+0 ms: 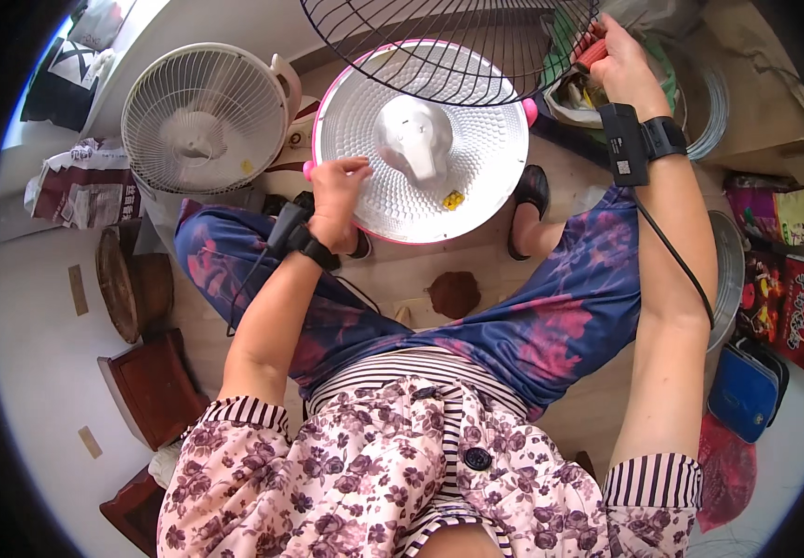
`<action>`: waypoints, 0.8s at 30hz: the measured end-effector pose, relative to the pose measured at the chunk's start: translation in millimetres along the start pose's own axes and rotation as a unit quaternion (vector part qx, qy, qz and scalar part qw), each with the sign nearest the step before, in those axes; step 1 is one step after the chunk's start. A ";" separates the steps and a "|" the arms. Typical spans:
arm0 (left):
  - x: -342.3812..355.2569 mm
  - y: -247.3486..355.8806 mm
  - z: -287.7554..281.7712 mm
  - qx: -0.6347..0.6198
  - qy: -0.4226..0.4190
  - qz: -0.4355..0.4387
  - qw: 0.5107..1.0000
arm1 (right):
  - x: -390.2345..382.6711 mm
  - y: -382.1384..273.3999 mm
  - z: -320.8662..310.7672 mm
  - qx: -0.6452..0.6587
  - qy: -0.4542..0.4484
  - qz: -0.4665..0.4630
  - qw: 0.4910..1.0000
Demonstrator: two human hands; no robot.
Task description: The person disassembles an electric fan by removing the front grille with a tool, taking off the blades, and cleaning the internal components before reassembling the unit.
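A dish-shaped heater (486, 177) with a dimpled silver bowl, a white centre cover (414, 139) and a pink rim stands between my feet. My left hand (335, 197) is at its left rim, fingers partly bent and reaching over the bowl's edge, apparently holding nothing. Whether they touch the bowl I cannot tell. A black wire grille (448, 46) is raised above the heater's far side, cut off by the upper edge. My right hand (623, 67) is closed by the grille's right edge and seems to grip it. Under those fingers shows something red (592, 54), its kind unclear.
A white caged fan (202, 121) stands at the left. Behind my right hand is an open plastic bag (574, 107) with mixed contents, beside a coil of wire (711, 112). Wooden furniture (153, 386) lines the left; packages (788, 302) and a blue case (744, 391) lie right.
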State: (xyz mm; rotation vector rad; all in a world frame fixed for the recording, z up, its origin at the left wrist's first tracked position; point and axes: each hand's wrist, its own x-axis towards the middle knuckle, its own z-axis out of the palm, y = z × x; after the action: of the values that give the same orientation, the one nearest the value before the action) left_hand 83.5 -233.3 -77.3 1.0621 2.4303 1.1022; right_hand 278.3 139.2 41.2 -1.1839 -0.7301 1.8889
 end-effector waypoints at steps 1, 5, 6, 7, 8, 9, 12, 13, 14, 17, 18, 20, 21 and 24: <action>3.9 2.7 -1.8 0.000 -0.001 -0.002 1.000 | 2.3 -0.3 -2.2 -0.001 0.000 0.002 1.000; 14.3 6.8 -8.4 -0.120 -0.014 -0.152 0.981 | 8.2 1.8 -4.4 0.002 0.004 0.004 1.000; 13.8 6.1 -9.8 -0.179 -0.021 -0.168 0.969 | 6.2 2.9 -3.0 0.001 0.002 0.006 1.000; 11.8 5.4 -11.1 -0.256 -0.023 -0.166 0.952 | 4.1 3.7 -1.9 -0.016 -0.005 0.007 1.000; 11.3 4.2 -11.3 -0.256 -0.023 -0.166 0.952 | 3.7 3.2 -2.7 -0.032 -0.010 0.005 0.999; 10.6 3.0 -11.5 -0.307 -0.029 -0.185 0.933 | 3.8 3.5 -2.4 -0.032 -0.011 0.005 0.999; 9.2 0.2 -9.8 -0.402 -0.033 -0.215 0.890 | 8.4 5.6 -14.7 -0.016 -0.007 0.015 1.000; 9.0 -0.1 -9.0 -0.444 -0.032 -0.227 0.866 | 8.9 6.0 -31.8 0.030 -0.130 0.004 0.991; 10.1 2.3 -5.9 -0.444 -0.038 -0.226 0.866 | 10.2 5.2 -46.1 0.075 -0.247 -0.009 0.966; 7.3 8.1 -6.7 -0.474 -0.034 -0.235 0.848 | -14.4 4.9 0.1 0.005 0.088 0.033 0.996; 7.0 8.4 -9.3 -0.488 -0.039 -0.236 0.840 | -18.5 4.9 4.1 0.020 0.068 0.037 0.997; 10.2 19.2 -7.8 -0.483 -0.085 -0.254 0.834 | 8.4 10.1 -12.5 0.064 -0.017 0.026 0.997; 4.4 1.1 -16.7 -0.476 -0.105 -0.263 0.833 | -3.0 16.6 2.2 0.043 -0.050 0.042 0.997; 7.6 1.0 -11.7 -0.499 -0.165 -0.285 0.801 | 16.0 21.5 -2.0 0.068 -0.072 0.017 0.995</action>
State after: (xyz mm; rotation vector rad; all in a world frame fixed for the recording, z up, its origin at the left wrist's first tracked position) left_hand 72.8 -233.8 -68.2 0.1192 1.3435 1.4854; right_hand 269.2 141.4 16.0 -0.9891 -0.6506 2.0356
